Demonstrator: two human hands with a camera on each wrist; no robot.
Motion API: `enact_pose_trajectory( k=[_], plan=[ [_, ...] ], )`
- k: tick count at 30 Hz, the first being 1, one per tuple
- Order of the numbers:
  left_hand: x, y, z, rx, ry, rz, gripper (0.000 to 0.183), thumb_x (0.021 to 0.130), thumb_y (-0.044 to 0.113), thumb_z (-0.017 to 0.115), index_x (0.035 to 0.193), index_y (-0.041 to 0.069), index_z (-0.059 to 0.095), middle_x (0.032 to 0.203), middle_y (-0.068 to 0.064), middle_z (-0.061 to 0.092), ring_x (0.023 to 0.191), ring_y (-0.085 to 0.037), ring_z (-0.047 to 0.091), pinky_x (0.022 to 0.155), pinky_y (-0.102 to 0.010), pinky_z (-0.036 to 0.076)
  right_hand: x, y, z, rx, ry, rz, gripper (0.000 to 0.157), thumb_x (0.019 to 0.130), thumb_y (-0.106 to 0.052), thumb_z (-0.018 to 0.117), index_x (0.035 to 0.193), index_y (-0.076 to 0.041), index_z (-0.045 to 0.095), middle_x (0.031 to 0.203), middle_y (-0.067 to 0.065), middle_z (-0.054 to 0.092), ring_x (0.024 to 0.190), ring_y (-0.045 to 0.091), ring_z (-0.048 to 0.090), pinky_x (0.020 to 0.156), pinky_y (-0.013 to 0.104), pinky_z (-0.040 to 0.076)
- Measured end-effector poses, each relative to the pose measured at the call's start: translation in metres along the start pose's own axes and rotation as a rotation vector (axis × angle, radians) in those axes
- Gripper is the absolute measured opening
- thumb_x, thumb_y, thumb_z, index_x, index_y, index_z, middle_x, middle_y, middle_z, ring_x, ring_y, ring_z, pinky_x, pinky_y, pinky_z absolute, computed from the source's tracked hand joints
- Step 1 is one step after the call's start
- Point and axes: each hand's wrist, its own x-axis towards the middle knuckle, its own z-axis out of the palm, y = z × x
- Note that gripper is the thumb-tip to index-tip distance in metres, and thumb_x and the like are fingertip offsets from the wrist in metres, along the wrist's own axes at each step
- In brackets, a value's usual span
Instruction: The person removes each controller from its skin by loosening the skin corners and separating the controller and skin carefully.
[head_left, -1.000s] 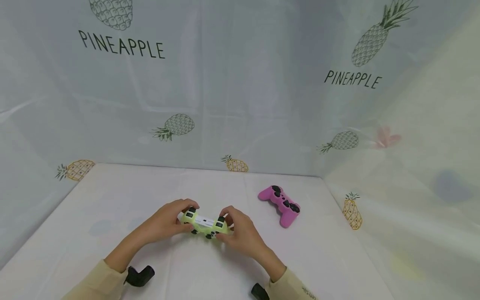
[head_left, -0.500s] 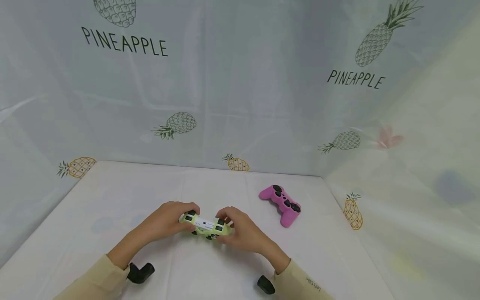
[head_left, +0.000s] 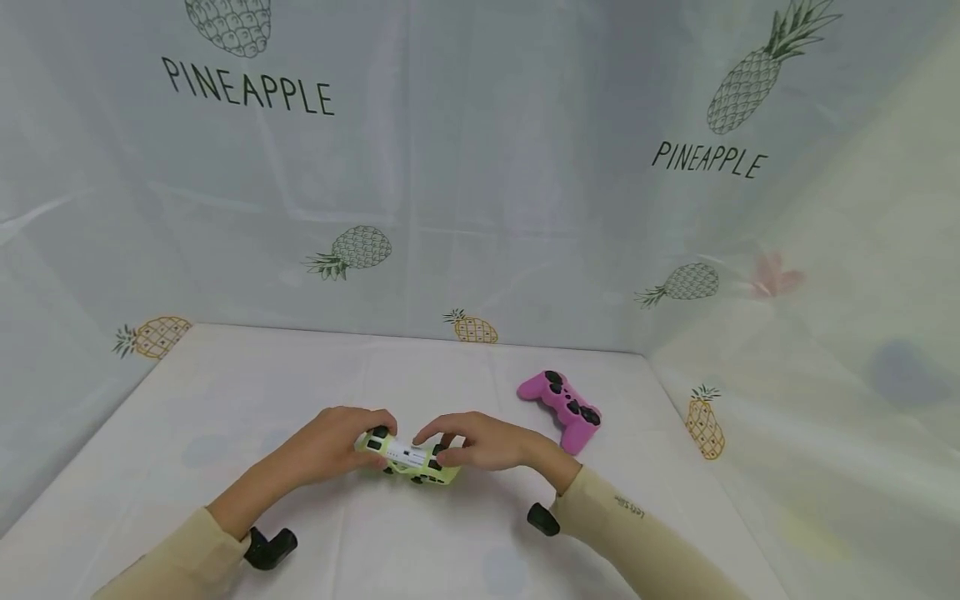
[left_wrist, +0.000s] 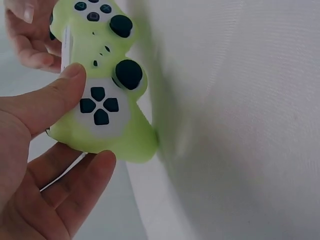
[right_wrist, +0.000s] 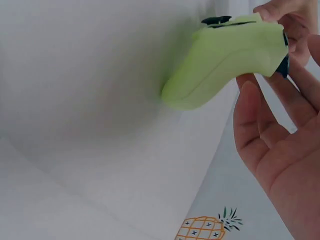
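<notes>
From the head view, find a green controller (head_left: 407,452) in the middle of the tabletop (head_left: 420,542), well in from the far edge. Held at one end by the left hand (head_left: 341,442), with its white strip (head_left: 403,452) turned up. Not grabbed by the right hand (head_left: 483,442), just met or nearly met by loose fingers (head_left: 442,422) at the other end. Maybe held on one side to keep it from tipping, leaving the right hand free. Also see a pink controller (head_left: 564,406) near the far right corner, perhaps left there to be out of the way.

From the left wrist view, see much more of the green front: arrow buttons (left_wrist: 99,106) and two black sticks (left_wrist: 128,74). See, too, the left thumb (left_wrist: 50,100) on the front, with fingers bent behind.

From the right wrist view, see one green handle (right_wrist: 192,85) pointing down, maybe resting on the tabletop; hard to tell. Notice an orange pineapple picture (right_wrist: 202,229) past the edge. In both wrist views, find nothing pink.
</notes>
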Motion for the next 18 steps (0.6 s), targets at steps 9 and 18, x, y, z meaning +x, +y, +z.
enact_pose_trajectory(
  k=[9,18],
  plan=[
    [-0.002,-0.002,0.001,0.106,-0.007,0.032,0.035,0.085,0.037,0.089,0.113,0.032,0.07,0.092,0.023,0.065,0.076,0.001,0.053,0.072,-0.03,0.045,0.006,-0.005,-0.011,0.039,-0.108,0.076,0.042,0.104,-0.022,0.056,0.144,-0.03,0.065,0.141,-0.011,0.064,0.118,0.008,0.061,0.092,0.029,0.053],
    [0.0,-0.001,-0.001,0.098,-0.022,0.024,0.034,0.084,0.036,0.09,0.111,0.033,0.069,0.091,0.024,0.064,0.075,0.0,0.052,0.071,-0.028,0.044,0.011,-0.002,-0.017,0.015,-0.112,0.116,0.049,0.096,-0.013,0.05,0.136,-0.031,0.072,0.131,-0.015,0.066,0.106,0.006,0.061,0.089,0.028,0.051]
  ],
)
